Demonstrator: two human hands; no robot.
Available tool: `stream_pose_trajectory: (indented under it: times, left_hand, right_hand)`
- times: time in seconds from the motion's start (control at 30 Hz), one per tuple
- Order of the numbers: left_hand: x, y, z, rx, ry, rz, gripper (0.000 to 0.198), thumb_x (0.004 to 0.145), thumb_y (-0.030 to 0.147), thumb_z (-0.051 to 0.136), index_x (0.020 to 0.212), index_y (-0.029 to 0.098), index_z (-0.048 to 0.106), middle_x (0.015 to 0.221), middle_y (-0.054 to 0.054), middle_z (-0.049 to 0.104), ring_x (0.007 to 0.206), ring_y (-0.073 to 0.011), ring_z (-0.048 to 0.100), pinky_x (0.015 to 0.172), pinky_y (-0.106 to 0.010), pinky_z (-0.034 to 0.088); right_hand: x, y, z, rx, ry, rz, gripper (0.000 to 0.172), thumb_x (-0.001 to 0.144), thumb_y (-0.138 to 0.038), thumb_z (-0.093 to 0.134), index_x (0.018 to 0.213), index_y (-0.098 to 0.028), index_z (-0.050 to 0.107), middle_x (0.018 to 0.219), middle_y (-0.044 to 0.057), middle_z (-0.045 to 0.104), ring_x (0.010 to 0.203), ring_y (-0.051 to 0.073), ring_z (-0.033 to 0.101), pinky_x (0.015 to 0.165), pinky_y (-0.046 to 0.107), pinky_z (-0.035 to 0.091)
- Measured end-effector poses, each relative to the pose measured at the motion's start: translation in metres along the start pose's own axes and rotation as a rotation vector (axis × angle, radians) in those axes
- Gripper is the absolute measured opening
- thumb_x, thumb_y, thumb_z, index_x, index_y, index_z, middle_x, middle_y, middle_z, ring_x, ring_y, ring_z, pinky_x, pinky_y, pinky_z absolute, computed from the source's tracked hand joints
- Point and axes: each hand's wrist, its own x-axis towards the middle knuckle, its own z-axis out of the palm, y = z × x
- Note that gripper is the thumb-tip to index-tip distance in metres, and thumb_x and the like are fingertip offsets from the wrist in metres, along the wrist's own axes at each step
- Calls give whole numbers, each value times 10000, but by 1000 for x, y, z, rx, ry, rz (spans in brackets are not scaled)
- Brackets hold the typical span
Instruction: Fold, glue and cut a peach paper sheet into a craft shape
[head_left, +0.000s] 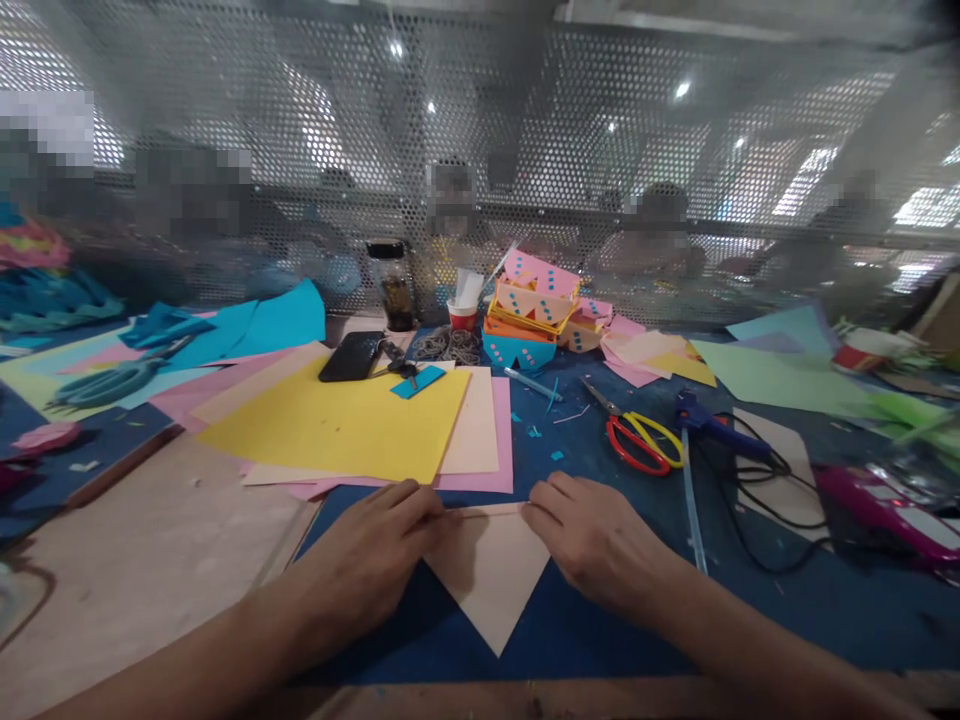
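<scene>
A pale peach sheet of paper [491, 570] lies on the blue tabletop in front of me, its visible part a triangle pointing toward me. At its upper left corner my left hand [390, 530] is closed on the paper's far edge. My right hand [581, 520] grips the opposite corner with its fingers curled on the same edge. A narrow strip runs along that edge between the hands, like a fold. Just beyond lie stacked sheets, a yellow sheet [345, 415] on top.
Scissors [637, 435] with red and yellow handles lie right of centre, near a blue glue gun [716, 430] and its black cord. Folded paper pieces [532, 310] are stacked at the back beside a paper cup [463, 315]. A phone [351, 357] rests on the sheets; a perforated metal screen [525, 130] stands behind.
</scene>
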Motion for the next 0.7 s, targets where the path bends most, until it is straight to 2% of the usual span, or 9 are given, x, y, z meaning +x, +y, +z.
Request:
stream_pose_trajectory:
  times: [0.1, 0.27, 0.5, 0.7]
  left_hand:
    - [-3, 0, 3, -21, 64, 1, 444, 898, 15, 382, 1246, 171, 611, 1075, -96, 645, 937, -235, 573, 812, -383, 526]
    - [-10, -2, 4, -22, 155, -4, 384, 909, 10, 359, 1112, 145, 656, 1011, -99, 650, 911, -221, 572, 791, -350, 524]
    - [-31, -7, 8, 65, 165, -100, 408, 895, 3, 387, 1126, 174, 676, 1066, -105, 650, 954, -250, 560, 796, -396, 489]
    - [-31, -5, 6, 70, 196, -124, 389, 908, 16, 410, 1132, 193, 676, 1058, -96, 663, 950, -238, 580, 803, -390, 494]
  right_hand:
    - [-1, 2, 2, 7, 14, 9, 113, 908, -75, 536, 906, -160, 610, 874, 48, 578, 780, 206, 439, 628, 340, 302]
    - [-1, 2, 2, 17, 18, 21, 128, 894, -57, 531, 885, -166, 597, 874, 43, 572, 780, 212, 425, 636, 353, 286]
    - [-1, 2, 1, 52, -16, 41, 115, 889, -66, 558, 885, -175, 596, 883, 38, 571, 787, 216, 423, 657, 363, 281]
    - [0, 2, 2, 46, -7, 42, 121, 891, -67, 550, 870, -176, 599, 870, 39, 571, 769, 212, 417, 662, 363, 274]
